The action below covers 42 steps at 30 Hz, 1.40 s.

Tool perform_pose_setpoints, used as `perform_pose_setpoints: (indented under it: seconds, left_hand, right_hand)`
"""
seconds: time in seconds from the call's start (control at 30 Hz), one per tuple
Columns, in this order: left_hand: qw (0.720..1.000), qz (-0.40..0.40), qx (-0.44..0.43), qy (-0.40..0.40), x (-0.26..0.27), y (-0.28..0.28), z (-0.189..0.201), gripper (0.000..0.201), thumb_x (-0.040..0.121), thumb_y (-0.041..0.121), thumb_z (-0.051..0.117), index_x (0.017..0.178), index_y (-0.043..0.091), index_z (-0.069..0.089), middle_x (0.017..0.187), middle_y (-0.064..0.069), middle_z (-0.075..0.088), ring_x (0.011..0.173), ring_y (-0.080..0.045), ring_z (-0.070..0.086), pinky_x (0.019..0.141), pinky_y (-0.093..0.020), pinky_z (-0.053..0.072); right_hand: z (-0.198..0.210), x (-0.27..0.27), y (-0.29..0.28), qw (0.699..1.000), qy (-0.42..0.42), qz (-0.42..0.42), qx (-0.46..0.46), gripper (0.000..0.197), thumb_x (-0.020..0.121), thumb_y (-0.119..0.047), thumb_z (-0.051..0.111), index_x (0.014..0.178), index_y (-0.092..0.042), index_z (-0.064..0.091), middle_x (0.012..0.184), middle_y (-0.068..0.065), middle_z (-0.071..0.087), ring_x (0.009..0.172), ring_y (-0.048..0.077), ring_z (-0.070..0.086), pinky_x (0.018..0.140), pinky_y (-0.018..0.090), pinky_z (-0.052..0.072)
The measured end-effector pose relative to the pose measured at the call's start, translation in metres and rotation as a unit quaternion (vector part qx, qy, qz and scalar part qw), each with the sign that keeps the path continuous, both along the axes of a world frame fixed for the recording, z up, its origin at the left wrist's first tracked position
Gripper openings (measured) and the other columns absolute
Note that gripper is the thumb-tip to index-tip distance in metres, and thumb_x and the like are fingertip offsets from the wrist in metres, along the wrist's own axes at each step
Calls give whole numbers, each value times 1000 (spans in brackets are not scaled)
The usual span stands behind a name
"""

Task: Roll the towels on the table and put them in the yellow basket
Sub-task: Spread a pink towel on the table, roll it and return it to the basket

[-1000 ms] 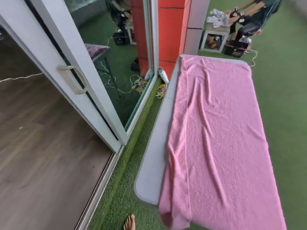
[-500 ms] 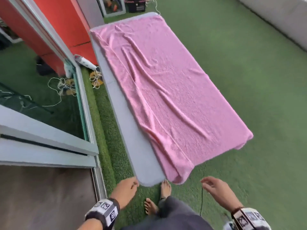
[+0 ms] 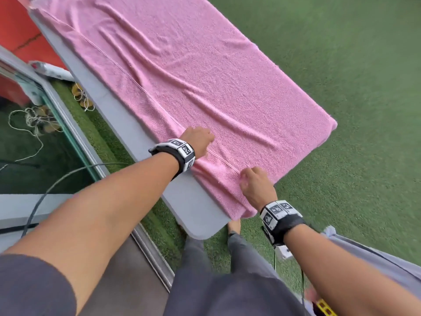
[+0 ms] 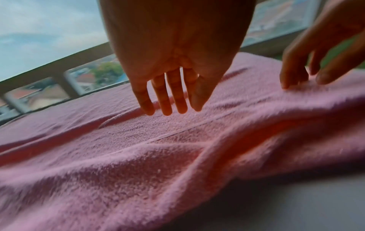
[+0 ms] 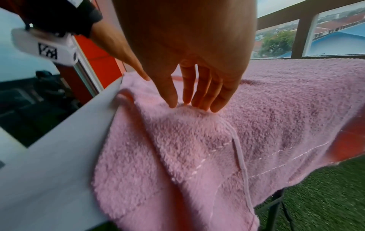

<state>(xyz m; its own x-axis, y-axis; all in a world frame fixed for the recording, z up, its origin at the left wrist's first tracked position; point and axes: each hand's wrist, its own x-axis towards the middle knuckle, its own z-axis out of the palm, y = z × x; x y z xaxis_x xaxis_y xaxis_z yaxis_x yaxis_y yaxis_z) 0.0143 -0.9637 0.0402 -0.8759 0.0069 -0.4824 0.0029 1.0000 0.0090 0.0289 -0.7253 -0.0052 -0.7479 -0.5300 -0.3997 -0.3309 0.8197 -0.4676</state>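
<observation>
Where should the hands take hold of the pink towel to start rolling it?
Probably at the near short end of the towel, coming from the person's side. That end hangs over the table edge, so its hem is free to lift, and the long length beyond lies flat for rolling away. The left hand and right hand already have their fingertips on it there.

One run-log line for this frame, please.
stage: rolling not begun | pink towel: spread on grey table | left hand, right hand: fingertips touching its near end

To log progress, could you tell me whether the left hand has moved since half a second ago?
Yes: the left hand moved from beside the table corner onto the pink towel.
</observation>
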Motion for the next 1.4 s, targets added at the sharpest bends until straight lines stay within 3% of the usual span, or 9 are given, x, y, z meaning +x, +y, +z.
perform_pose_setpoints:
  seconds: [0.2, 0.33, 0.5, 0.63, 0.77, 0.9, 1.07, 1.27, 1.4]
  left_hand:
    - [995, -73, -53, -44, 10, -19, -23, 33, 87, 2, 48, 115, 17, 53, 115, -5, 59, 120, -26, 45, 109, -50, 26]
    - [998, -50, 29, -11, 31, -36, -17, 11, 88, 8, 56, 95, 16, 56, 94, 1, 56, 102, -24, 57, 108, -46, 27]
    - [996, -17, 68, 59, 87, -64, 7, 22, 85, 2, 54, 95, 19, 62, 87, 8, 54, 91, -20, 56, 100, -41, 25]
    - [998, 20, 42, 36, 140, -84, 14, 21, 85, 4, 52, 91, 22, 60, 83, 11, 51, 81, -14, 46, 103, -41, 23]
    - [998, 63, 18, 19, 186, -97, 10, 23, 82, 3, 51, 84, 25, 53, 81, 12, 48, 79, -13, 45, 97, -38, 23]
    - [995, 96, 2, 28, 212, -102, 1, 24, 82, 0, 47, 84, 23, 53, 82, 11, 50, 77, -11, 38, 96, -36, 23]
    - [993, 116, -1, 28, 213, -97, -4, 23, 82, -1, 46, 84, 23, 47, 83, 10, 45, 80, -12, 35, 95, -35, 23]
    - [990, 137, 10, -4, 212, -90, -11, 23, 81, 1, 51, 85, 23, 49, 84, 12, 44, 81, -11, 40, 100, -36, 26]
    - [985, 169, 22, -2, 214, -90, -8, 20, 83, 8, 55, 93, 25, 54, 88, 15, 43, 85, -9, 37, 101, -34, 24]
  right_hand:
    - [-7, 4, -20, 999, -22, -21, 28, 10, 97, -19, 53, 99, -10, 54, 92, 2, 54, 77, 16, 54, 75, 30, 52]
    - [11, 18, -29, 997, -75, 8, 25, 9, 91, -14, 60, 86, -13, 53, 89, 0, 53, 76, 15, 54, 77, 28, 53]
    - [36, 72, -43, 980, -152, 127, 7, 13, 88, -17, 59, 100, -17, 54, 99, 3, 64, 84, 20, 61, 78, 37, 56]
    - [35, 107, -62, 954, -176, 241, 27, 23, 91, -21, 58, 113, -20, 52, 100, 2, 63, 87, 21, 58, 78, 36, 51]
    - [28, 133, -81, 927, -198, 318, 28, 9, 92, -15, 53, 100, -13, 55, 97, 6, 64, 88, 24, 59, 82, 42, 54]
    - [20, 153, -92, 926, -186, 327, 39, 5, 92, -10, 50, 89, -12, 54, 89, 5, 61, 82, 23, 59, 79, 42, 55]
    - [11, 172, -94, 944, -160, 286, 45, 10, 96, -9, 47, 104, -10, 54, 98, 8, 60, 86, 26, 60, 82, 42, 55]
    - [18, 167, -93, 893, -273, 352, 65, 28, 91, -19, 62, 116, -9, 59, 111, 9, 66, 98, 25, 64, 89, 39, 54]
    - [26, 136, -101, 911, -241, 333, 34, 21, 93, -22, 57, 110, -12, 65, 109, 8, 70, 94, 21, 66, 90, 36, 55]
